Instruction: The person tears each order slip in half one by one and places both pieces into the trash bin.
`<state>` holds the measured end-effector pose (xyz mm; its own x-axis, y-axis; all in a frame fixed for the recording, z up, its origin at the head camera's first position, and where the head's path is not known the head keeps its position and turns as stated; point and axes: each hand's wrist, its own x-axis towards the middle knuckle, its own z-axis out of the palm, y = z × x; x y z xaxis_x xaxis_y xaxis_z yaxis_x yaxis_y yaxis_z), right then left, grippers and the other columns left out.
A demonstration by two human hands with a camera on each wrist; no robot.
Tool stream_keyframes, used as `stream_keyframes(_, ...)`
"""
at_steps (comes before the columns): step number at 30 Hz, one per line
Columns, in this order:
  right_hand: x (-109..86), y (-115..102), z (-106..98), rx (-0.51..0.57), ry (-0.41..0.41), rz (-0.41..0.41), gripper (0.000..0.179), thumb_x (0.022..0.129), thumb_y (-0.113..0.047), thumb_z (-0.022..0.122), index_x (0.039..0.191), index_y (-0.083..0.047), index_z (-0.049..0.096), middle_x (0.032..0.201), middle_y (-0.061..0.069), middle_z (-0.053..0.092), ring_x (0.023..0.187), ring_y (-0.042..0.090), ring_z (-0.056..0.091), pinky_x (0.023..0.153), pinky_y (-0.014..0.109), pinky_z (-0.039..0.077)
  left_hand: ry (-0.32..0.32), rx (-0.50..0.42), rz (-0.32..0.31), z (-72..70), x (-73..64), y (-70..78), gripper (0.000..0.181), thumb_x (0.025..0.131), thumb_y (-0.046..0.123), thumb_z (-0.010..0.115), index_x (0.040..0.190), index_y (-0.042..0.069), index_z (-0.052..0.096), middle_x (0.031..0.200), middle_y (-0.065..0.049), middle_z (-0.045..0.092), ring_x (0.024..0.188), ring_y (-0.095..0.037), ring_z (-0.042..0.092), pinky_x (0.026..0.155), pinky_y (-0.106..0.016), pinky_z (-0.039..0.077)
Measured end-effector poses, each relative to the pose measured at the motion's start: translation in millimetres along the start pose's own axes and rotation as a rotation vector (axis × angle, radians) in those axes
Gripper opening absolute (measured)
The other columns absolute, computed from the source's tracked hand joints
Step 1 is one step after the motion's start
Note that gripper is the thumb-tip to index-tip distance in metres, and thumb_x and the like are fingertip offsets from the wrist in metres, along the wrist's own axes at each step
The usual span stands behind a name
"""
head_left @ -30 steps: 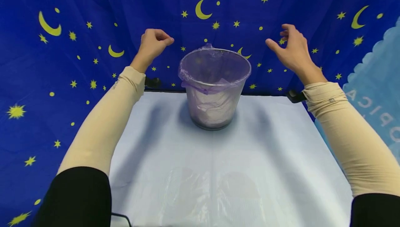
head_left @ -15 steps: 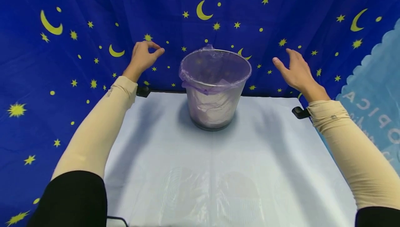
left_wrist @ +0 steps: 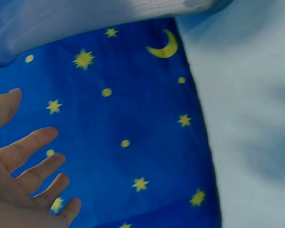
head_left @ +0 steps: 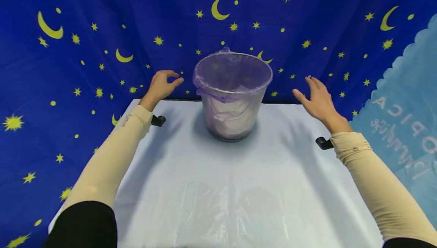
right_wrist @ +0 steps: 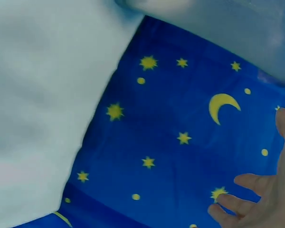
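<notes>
A mesh wastebasket (head_left: pixel 230 117) stands upright toward the back of the white table, lined with a thin purple bin bag (head_left: pixel 218 98) folded over its rim. To its left my left hand (head_left: pixel 161 85) hovers apart from it, fingers relaxed and holding nothing. My right hand (head_left: pixel 319 102) is in the air on the other side, thumb spread from the fingers, also holding nothing. In the left wrist view the left hand (left_wrist: pixel 33 175) shows loose, spread fingers, with the basket's side (left_wrist: pixel 99 28) above. The right wrist view shows part of the right hand (right_wrist: pixel 261 190) and the basket's side (right_wrist: pixel 218 33).
The white-covered table (head_left: pixel 232 179) reaches toward me from the basket. Behind it hangs a blue curtain (head_left: pixel 153 16) with yellow moons and stars. A light blue cloth (head_left: pixel 406 100) with lettering hangs at the right. Black wrist cameras (head_left: pixel 158 120) stick out from both sleeves.
Both hands have come down on either side of the wastebasket, the left fingers loosening from a near pinch. The basket and its bag have stayed in place.
</notes>
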<state>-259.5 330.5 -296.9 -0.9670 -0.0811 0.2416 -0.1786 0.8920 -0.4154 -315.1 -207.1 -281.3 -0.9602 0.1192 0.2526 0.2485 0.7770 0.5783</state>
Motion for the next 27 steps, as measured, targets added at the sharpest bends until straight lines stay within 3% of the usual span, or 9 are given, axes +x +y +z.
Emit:
stream_keyframes(6,-13.8,11,27,-0.002,-0.009,-0.006,0.092,0.105,-0.064,0.048,0.167,-0.002,0.02,0.173,0.028,0.013,0.159,0.05,0.011,0.121,0.077,0.01,-0.046,-0.003,-0.012,25.3,-12.7,-20.3,0.053,0.107,0.037,0.062,0.142,-0.002,0.062,0.161,-0.024,0.046,0.156,-0.041,0.03,0.128,-0.057,0.021)
stream_keyframes(15,-23.1,25,45,0.001,0.019,-0.016,0.091,0.106,-0.063,0.045,0.165,0.003,0.023,0.171,0.031,0.018,0.157,0.052,0.016,0.123,0.073,0.013,-0.049,-0.008,-0.006,49.1,-18.3,-29.1,0.051,0.107,0.037,0.063,0.14,-0.001,0.064,0.161,-0.023,0.046,0.155,-0.043,0.032,0.129,-0.058,0.018)
stream_keyframes(27,-42.1,38,88,0.032,0.055,-0.019,0.083,0.107,-0.056,0.051,0.161,0.005,0.033,0.165,0.034,0.03,0.154,0.053,0.024,0.118,0.076,0.02,-0.128,0.007,-0.001,77.7,-36.3,-48.3,0.05,0.106,0.033,0.063,0.143,-0.001,0.062,0.163,-0.026,0.042,0.156,-0.044,0.028,0.129,-0.058,0.017)
